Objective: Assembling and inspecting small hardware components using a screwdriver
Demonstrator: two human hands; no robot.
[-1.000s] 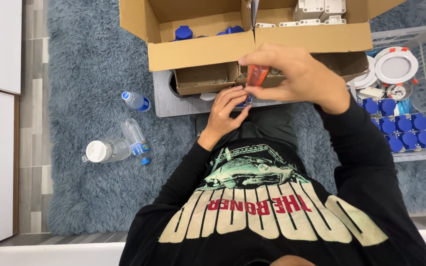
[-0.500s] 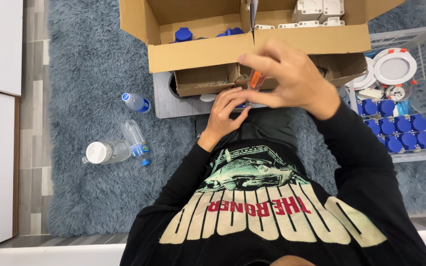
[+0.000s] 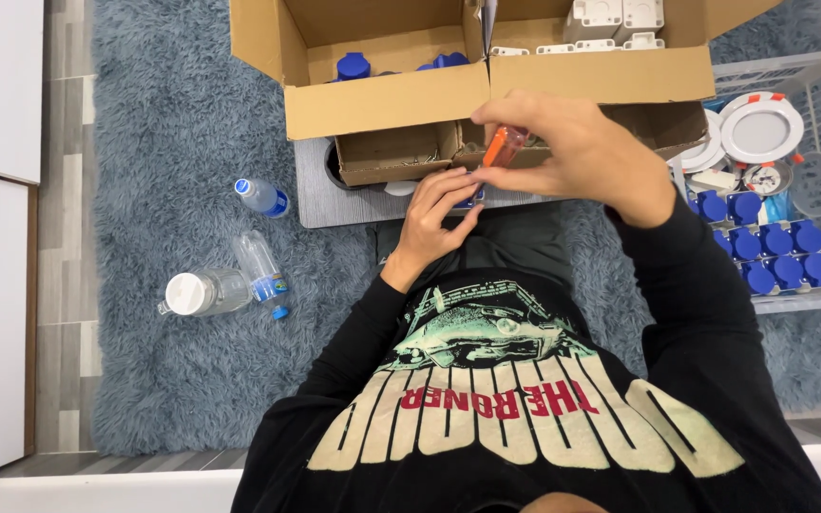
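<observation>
Two hands are busy over the lap: an orange-handled screwdriver (image 3: 504, 145) is pinched in the right hand (image 3: 572, 152), while a small blue part (image 3: 470, 198) is gripped by the left hand (image 3: 434, 214), near the cardboard box (image 3: 387, 100). Fastening seems underway; steady tip alignment is needed.

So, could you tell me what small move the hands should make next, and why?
Probably bring the orange-handled tool in the right hand down onto the small blue part that the left hand grips: the tool sits just above the part, pointing toward it.
</observation>
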